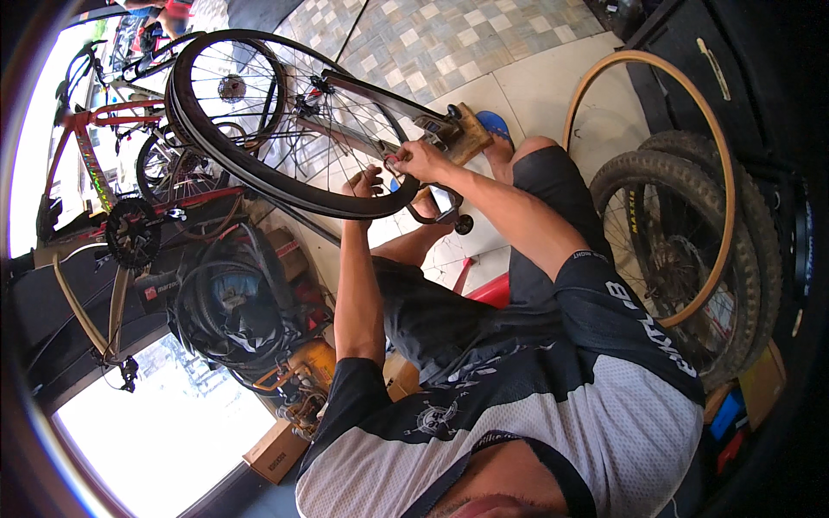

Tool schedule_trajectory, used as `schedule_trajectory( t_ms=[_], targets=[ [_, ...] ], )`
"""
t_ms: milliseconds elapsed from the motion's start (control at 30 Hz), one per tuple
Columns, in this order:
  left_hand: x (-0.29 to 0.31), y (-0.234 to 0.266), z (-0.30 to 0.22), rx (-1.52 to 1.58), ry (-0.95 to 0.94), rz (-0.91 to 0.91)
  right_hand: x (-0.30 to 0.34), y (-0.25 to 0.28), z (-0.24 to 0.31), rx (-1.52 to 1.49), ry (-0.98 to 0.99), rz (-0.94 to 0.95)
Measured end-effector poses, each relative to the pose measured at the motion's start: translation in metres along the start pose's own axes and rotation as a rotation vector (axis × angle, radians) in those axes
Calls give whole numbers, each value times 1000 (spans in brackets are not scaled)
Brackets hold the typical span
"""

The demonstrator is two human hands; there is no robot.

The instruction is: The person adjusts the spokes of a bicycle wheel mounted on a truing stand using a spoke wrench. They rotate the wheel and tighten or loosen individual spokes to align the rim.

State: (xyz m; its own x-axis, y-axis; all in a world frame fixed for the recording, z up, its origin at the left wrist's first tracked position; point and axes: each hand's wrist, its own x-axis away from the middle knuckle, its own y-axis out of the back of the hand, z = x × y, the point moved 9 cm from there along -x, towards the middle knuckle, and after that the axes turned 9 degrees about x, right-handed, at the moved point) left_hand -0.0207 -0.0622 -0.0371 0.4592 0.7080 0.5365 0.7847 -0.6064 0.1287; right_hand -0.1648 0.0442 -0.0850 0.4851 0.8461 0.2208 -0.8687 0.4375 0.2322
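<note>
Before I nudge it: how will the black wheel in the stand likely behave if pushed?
The wheel would probably spin rather than tip: its hub appears held between the arms of the stand. Its deep rim suggests stiffness. It may be light for its size, being mostly open between hub and rim.

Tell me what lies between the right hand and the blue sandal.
In the head view, a wooden block lies between the right hand and the blue sandal.
</note>
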Motion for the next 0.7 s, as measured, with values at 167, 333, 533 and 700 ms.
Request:
schedule_trajectory(
  t_ms=[167,333,533,700],
  targets=[
    [23,4,-34,228,-46,100,-3,24,10,80,6,-121],
    [36,-11,-45,128,-127,131,5,29,42,10,114,-67],
    [24,-15,-28,96,-123,115,17,23,56,38,146,106],
    [14,-19,-10,96,-62,127,21,16,52,80,150,118]
  ],
)
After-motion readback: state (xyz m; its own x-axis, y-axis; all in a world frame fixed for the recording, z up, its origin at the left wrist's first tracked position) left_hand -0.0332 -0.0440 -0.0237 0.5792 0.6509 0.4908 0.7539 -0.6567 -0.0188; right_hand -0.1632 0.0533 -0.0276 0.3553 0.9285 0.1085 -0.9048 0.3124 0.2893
